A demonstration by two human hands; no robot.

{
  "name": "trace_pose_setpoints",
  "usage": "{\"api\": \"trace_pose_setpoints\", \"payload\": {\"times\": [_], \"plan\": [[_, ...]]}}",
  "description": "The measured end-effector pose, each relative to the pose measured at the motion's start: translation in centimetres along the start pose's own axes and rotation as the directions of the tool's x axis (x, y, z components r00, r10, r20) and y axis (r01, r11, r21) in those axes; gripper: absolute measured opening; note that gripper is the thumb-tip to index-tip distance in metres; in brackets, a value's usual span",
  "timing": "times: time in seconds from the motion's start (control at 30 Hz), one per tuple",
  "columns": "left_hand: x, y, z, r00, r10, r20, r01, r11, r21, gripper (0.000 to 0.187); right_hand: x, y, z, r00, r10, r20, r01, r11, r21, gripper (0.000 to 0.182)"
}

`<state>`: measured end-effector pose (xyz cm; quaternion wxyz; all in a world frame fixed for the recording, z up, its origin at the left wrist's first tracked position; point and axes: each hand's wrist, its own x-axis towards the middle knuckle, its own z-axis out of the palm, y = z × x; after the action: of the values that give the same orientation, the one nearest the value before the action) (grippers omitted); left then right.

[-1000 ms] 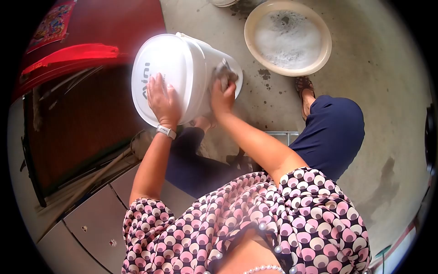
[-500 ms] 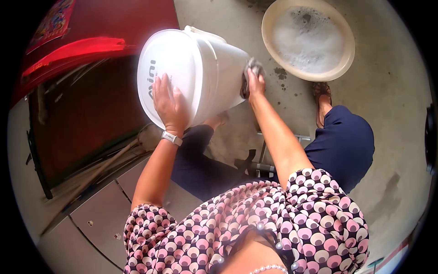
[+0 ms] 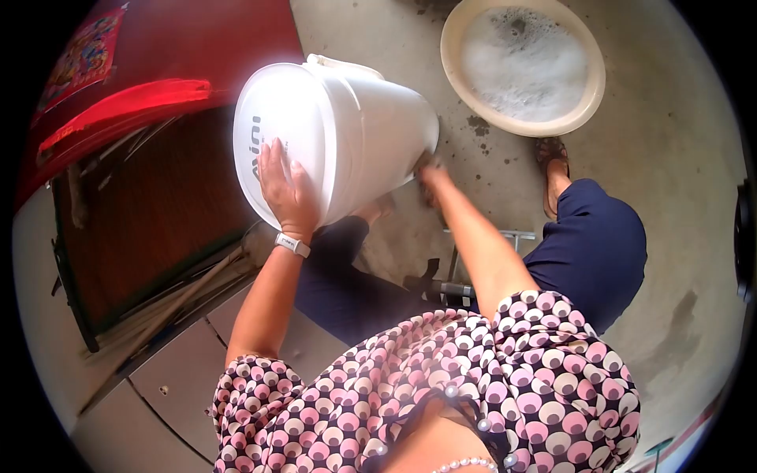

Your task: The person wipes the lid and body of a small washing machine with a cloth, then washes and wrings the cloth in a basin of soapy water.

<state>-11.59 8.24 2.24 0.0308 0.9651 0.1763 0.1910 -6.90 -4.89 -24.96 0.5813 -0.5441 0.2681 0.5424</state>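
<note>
- Now: white plastic bucket (image 3: 390, 122), tapered, tipped over at 11 o'clock, its round white lid (image 3: 296, 98) toward 9.
- Left hand (image 3: 292, 195): spread flat against the lid, gripping nothing; place unchanged.
- Right hand (image 3: 432, 180): motion-blurred, curled around a grey-brown cloth (image 3: 423, 163), mostly hidden; tightness can't be told.
- Change: right hand slid from bucket's 3 o'clock to its 4; wiping seems shifted onto the lower side near the base.
- Round cream basin (image 3: 544, 128), sudsy: 1 o'clock, apart from both hands.
</note>
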Motion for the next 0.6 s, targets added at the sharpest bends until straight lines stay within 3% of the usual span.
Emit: {"api": "trace_pose_setpoints", "payload": {"times": [0.07, 0.17, 0.2, 0.23, 0.3, 0.37, 0.43, 0.5, 0.53, 0.6], "plan": [[-0.2, -0.3, 0.2, 1.0, -0.003, -0.023, 0.003, 1.0, -0.018, 0.048, -3.0, 1.7, 0.5, 0.959, 0.207, 0.193, -0.183, 0.974, -0.134, 0.057], [-0.2, -0.7, 0.3, 1.0, -0.013, -0.02, 0.012, 1.0, -0.016, 0.047, -0.9, 4.3, 2.3, 0.929, 0.161, 0.333, -0.145, 0.987, -0.072, 0.058], [-0.2, -1.1, 0.6, 1.0, -0.023, -0.018, 0.023, 1.0, 0.016, 0.047, -3.0, 2.3, 2.4, 0.933, 0.124, 0.338, -0.129, 0.992, -0.009, 0.058], [-0.4, -1.5, 0.9, 0.999, -0.016, -0.044, 0.016, 1.0, 0.008, 0.048, -5.3, 0.8, 1.8, 0.947, 0.117, 0.299, -0.176, 0.968, 0.179, 0.051], [-0.8, -1.7, 1.2, 0.997, -0.063, -0.035, 0.063, 0.998, -0.002, 0.051, -7.4, -2.1, 1.1, 0.982, 0.056, 0.178, -0.105, 0.955, 0.278, 0.042], [-1.0, -2.3, 1.8, 0.995, -0.098, -0.028, 0.097, 0.995, -0.022, 0.052, -1.3, -2.1, 0.7, 0.992, -0.122, -0.01, 0.111, 0.865, 0.488, 0.026], [-0.8, -2.7, 2.7, 0.992, -0.122, -0.024, 0.121, 0.992, -0.036, 0.051, -1.5, -4.8, 0.3, 0.956, -0.169, -0.24, 0.266, 0.844, 0.465, 0.032], [-0.3, -3.0, 3.2, 0.988, -0.151, -0.043, 0.148, 0.986, -0.076, 0.051, -7.0, -7.7, 0.7, 0.935, -0.262, -0.24, 0.35, 0.79, 0.504, 0.038], [-0.5, -2.9, 3.1, 0.989, -0.142, -0.04, 0.14, 0.989, -0.038, 0.051, -7.8, -8.3, 0.3, 0.94, -0.304, -0.158, 0.342, 0.797, 0.498, 0.04], [-0.4, -2.8, 3.2, 0.989, -0.147, -0.021, 0.147, 0.989, 0.002, 0.051, -9.5, -10.0, 0.2, 0.923, -0.367, -0.112, 0.38, 0.831, 0.406, 0.04]]}}
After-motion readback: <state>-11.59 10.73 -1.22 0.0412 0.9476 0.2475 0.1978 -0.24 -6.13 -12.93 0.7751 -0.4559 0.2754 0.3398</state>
